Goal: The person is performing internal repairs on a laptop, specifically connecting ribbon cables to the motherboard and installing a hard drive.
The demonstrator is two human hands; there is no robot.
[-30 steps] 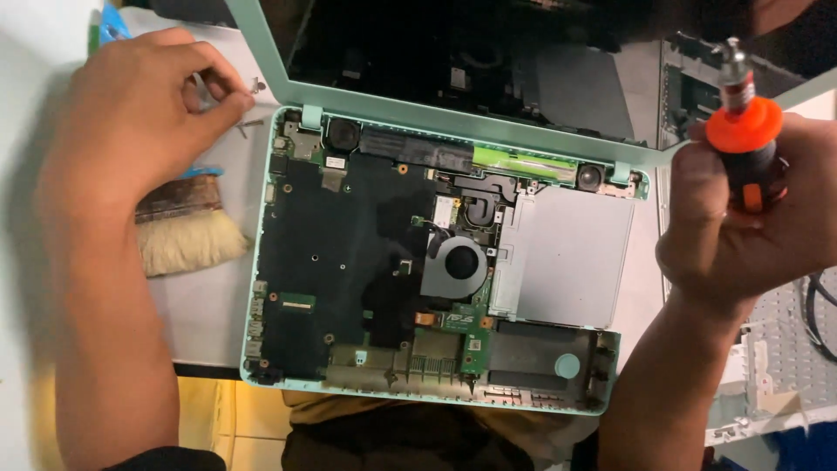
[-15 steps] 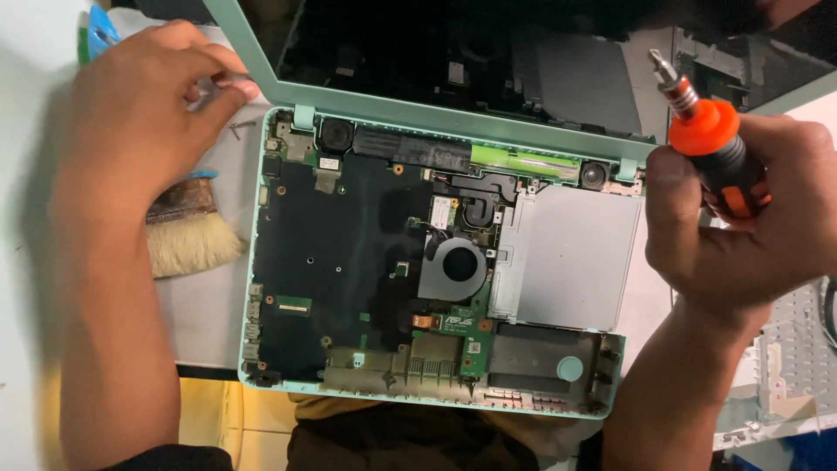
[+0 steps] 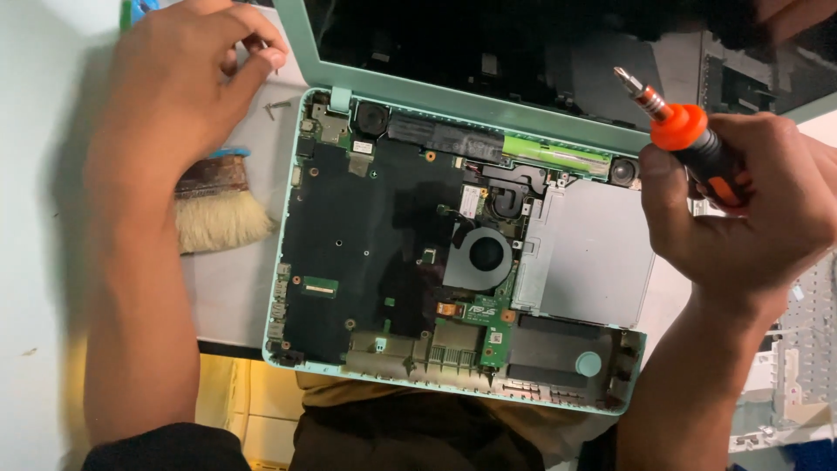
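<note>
— So what sits inside the opened laptop base (image 3: 288, 288)?

— Its mint-green shell holds a dark circuit board (image 3: 366, 244), a round fan (image 3: 486, 255) near the middle and a silver metal plate (image 3: 593, 262) to the fan's right.

— And the hands?

— Right hand (image 3: 741, 209) is clenched around an orange-and-black screwdriver (image 3: 680, 135), tip tilted up and away, above the base's right edge. Left hand (image 3: 174, 96) hovers over the white tabletop (image 3: 35, 174), fingertips pinched together just above a small screw (image 3: 277, 106); a brush (image 3: 222, 209) lies beside that wrist.
</note>
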